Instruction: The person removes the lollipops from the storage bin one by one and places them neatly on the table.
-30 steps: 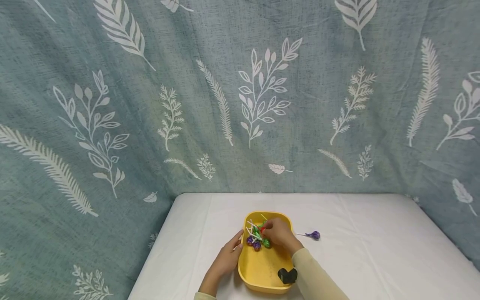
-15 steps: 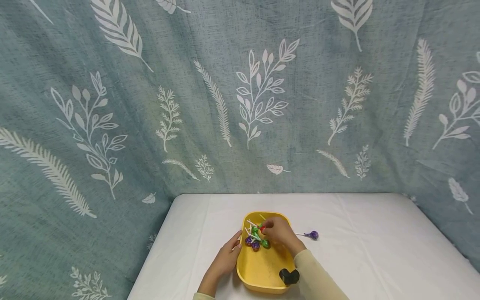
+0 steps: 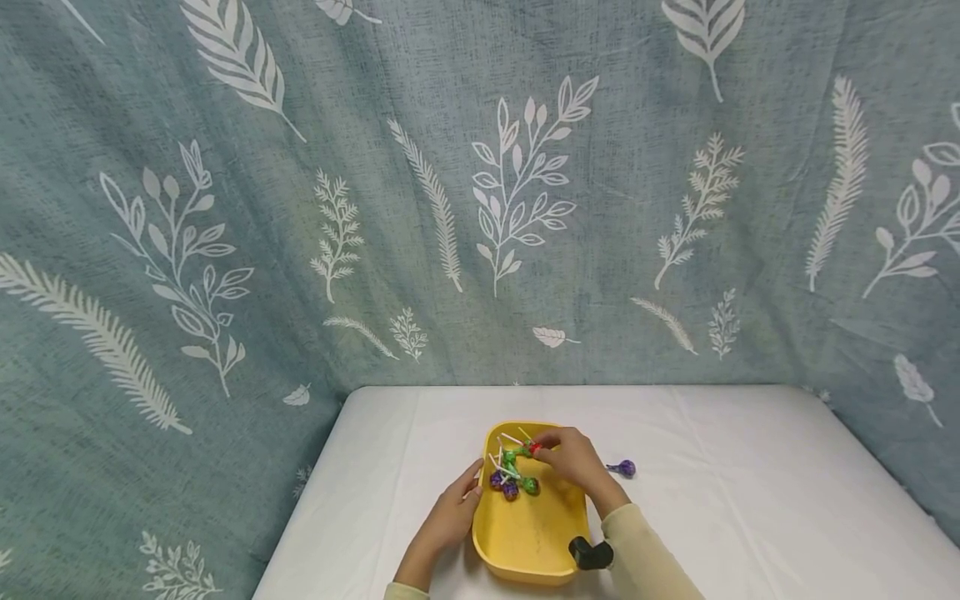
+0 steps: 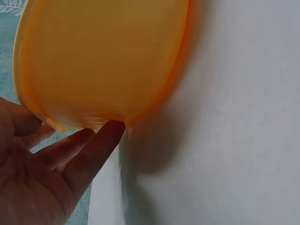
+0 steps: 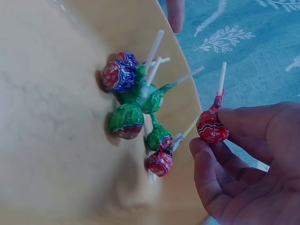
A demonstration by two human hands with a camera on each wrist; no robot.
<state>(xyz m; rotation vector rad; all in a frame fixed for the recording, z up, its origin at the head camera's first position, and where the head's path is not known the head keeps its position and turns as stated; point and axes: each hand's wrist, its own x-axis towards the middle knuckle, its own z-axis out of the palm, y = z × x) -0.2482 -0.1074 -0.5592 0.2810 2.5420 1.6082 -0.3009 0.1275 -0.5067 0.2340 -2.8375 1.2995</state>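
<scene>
My right hand (image 3: 574, 458) pinches a red-wrapped lollipop (image 5: 212, 126) between thumb and fingers, its white stick pointing up. In the right wrist view it is held by the rim of a yellow tray (image 3: 531, 546). Inside the tray's far left part lies a loose cluster of lollipops: green ones (image 5: 127, 120), purple ones (image 5: 117, 75) and a red one (image 5: 159, 162). Their sticks cross one another. My left hand (image 3: 450, 510) touches the tray's left outer wall, with fairly straight fingers (image 4: 101, 152) against it.
One purple lollipop (image 3: 626, 469) lies on the white tablecloth (image 3: 750, 500), right of the tray, its stick partly behind my right hand. A black wrist-worn device (image 3: 590, 553) overlaps the tray's near right corner. Behind the table hangs a blue-green leaf-print curtain (image 3: 622, 208).
My right hand has lifted away from the cluster, slightly to the right, carrying the red lollipop. The left hand keeps its place on the tray.
</scene>
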